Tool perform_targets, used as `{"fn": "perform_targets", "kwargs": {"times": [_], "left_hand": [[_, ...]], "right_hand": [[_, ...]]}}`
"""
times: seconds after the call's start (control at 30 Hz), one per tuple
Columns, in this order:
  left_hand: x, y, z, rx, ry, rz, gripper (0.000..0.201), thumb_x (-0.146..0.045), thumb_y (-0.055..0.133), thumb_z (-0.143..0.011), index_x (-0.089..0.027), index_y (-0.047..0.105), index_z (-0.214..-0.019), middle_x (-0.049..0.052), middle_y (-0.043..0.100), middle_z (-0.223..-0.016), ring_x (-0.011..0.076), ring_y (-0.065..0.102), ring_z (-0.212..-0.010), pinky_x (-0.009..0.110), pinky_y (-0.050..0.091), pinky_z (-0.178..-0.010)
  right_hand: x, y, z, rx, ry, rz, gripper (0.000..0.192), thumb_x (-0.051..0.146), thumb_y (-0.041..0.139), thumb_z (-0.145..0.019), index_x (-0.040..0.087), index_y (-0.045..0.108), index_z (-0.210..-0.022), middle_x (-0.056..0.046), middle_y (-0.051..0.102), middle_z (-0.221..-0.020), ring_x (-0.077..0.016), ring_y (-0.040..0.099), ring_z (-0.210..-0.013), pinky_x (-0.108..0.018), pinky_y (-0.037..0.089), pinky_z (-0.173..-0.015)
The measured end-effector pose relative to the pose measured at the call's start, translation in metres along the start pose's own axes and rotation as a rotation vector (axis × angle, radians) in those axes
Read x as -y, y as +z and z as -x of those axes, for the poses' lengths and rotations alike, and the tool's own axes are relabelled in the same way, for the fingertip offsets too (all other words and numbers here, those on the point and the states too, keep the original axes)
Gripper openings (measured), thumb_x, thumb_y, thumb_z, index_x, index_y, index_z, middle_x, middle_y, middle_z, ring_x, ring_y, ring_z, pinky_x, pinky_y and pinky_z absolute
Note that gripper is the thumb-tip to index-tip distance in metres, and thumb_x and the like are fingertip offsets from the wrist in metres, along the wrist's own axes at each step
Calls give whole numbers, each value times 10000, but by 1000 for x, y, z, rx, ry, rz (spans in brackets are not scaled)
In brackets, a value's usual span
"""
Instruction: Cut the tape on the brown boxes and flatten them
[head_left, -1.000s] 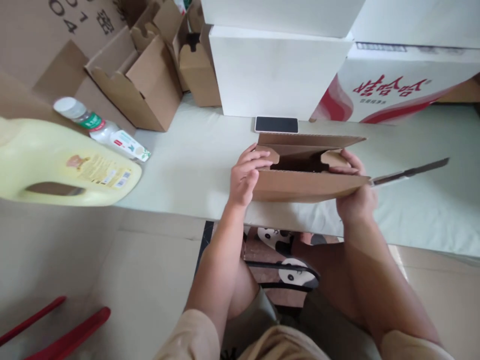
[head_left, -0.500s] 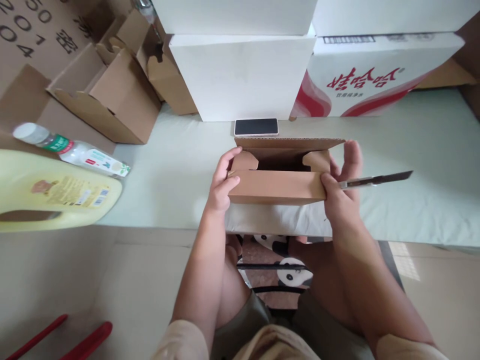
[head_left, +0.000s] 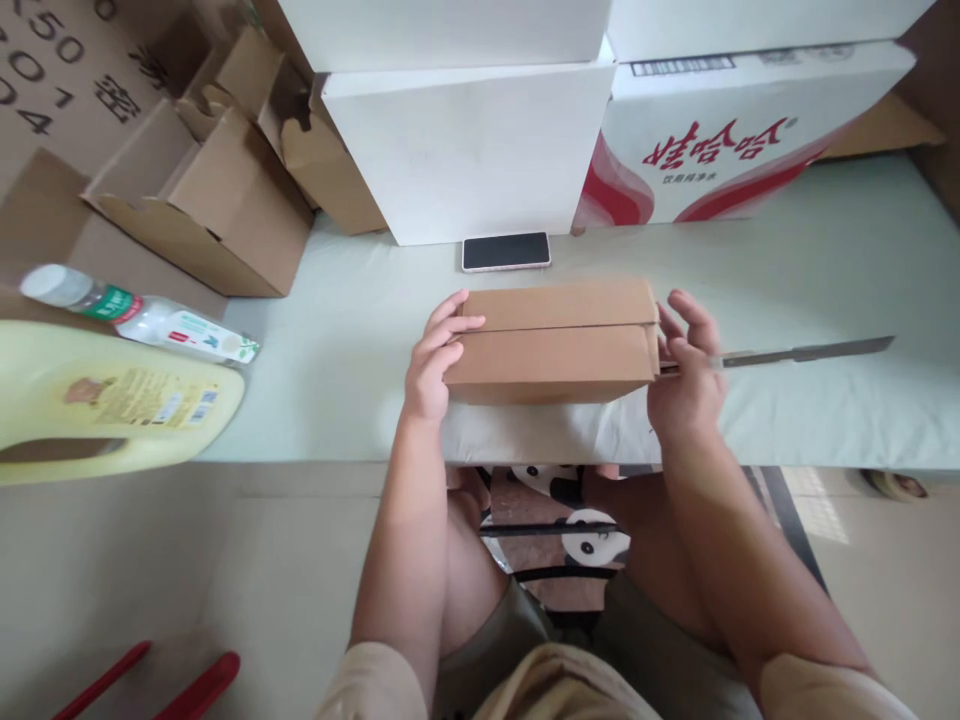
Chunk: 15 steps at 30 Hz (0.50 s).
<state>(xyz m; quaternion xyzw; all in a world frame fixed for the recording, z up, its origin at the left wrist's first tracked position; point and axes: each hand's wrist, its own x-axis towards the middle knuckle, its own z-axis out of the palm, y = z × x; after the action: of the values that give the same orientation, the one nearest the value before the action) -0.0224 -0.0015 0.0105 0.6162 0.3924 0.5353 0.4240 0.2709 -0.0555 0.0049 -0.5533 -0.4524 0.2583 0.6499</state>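
A small brown cardboard box [head_left: 551, 355] sits between a worker's two hands near the front edge of a bench [head_left: 337, 390] spread with pale green cloth, its top panel folded over the opening and a dark seam running along its length; whether its underside touches the cloth cannot be told. The left hand [head_left: 433, 370] grasps the box's left end, fingers over the upper edge and thumb on the near side; the right hand [head_left: 686, 390], at the opposite end, grips a knife [head_left: 814, 354], the long blade pointing outward to the right, while its raised fingers stand close beside the cardboard.

Just beyond the box lies a phone [head_left: 506, 251], dark screen up; behind it rises a plain white carton [head_left: 472, 155], with a carton bearing red lettering [head_left: 750, 180] to its right and more white cartons stacked above; to the left stand open brown boxes [head_left: 247, 205], beside a large carton printed with dark characters [head_left: 45, 60]; nearer, a white-capped bottle [head_left: 120, 304] lies next to a pale yellow jug [head_left: 142, 390].

Below the bench, a panda-patterned surface [head_left: 596, 540] shows between the worker's legs; two red bars [head_left: 199, 687] cross the lower left corner, above the floor [head_left: 292, 560].
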Motion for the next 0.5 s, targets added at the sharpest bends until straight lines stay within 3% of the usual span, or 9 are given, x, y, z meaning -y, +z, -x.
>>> {"fn": "perform_targets", "kwargs": {"times": [0.1, 0.17, 0.23, 0.3, 0.37, 0.4, 0.5], "left_hand": [[-1, -10, -1, -106, -84, 97, 330, -377, 606, -792, -260, 816, -1018, 25, 634, -1533, 368, 467, -1528, 549, 301, -1316], [-1, -16, -2, -208, -126, 167, 334, -340, 584, -771, -243, 816, -992, 20, 671, -1485, 373, 488, -1507, 543, 311, -1308], [0, -21, -2, -312, -155, 224, 327, -316, 576, -762, -228, 814, -968, 17, 711, -1426, 365, 518, -1479, 522, 319, -1300], [4, -22, -3, -396, -183, 248, 325, -308, 591, -763, -226, 809, -990, 13, 742, -1371, 344, 539, -1459, 495, 330, -1291], [10, -18, -3, -428, -227, 242, 317, -330, 632, -772, -231, 797, -1024, 16, 777, -1286, 325, 575, -1425, 473, 375, -1258], [14, -14, -3, -414, -254, 232, 312, -356, 664, -776, -235, 788, -1036, 18, 790, -1238, 319, 600, -1397, 464, 407, -1231], [24, 1, 0, -207, -287, 259, 411, -530, 755, -781, -239, 768, -1071, 62, 785, -1247, 318, 615, -1382, 454, 456, -1190]], "right_hand": [[-1, -5, -1, -23, 175, 82, 332, 435, 497, -900, 271, 687, -1117, -82, 715, -1265, -300, 659, -1266, -524, 501, -1083], [-1, -7, -1, 96, 285, 106, 336, 532, 517, -903, 247, 674, -990, -82, 758, -1044, -287, 715, -1086, -494, 535, -1014], [0, -8, 1, 282, 369, 31, 436, 636, 507, -909, 251, 646, -1059, -73, 773, -934, -287, 739, -984, -494, 557, -974], [1, -7, 6, 428, 338, -77, 581, 699, 479, -919, 275, 562, -1308, -82, 799, -1073, -303, 741, -1101, -526, 538, -1046], [1, -3, 12, 495, 199, -122, 717, 730, 432, -936, 316, 397, -1521, -93, 728, -1378, -309, 631, -1373, -560, 455, -1180], [1, -1, 15, 525, 125, -113, 747, 738, 400, -950, 336, 336, -1577, -82, 637, -1527, -299, 522, -1500, -565, 397, -1242], [2, 3, 20, 640, -8, -53, 733, 719, 335, -997, 369, 283, -1639, -5, 312, -1772, -255, 216, -1672, -538, 254, -1347]]}}
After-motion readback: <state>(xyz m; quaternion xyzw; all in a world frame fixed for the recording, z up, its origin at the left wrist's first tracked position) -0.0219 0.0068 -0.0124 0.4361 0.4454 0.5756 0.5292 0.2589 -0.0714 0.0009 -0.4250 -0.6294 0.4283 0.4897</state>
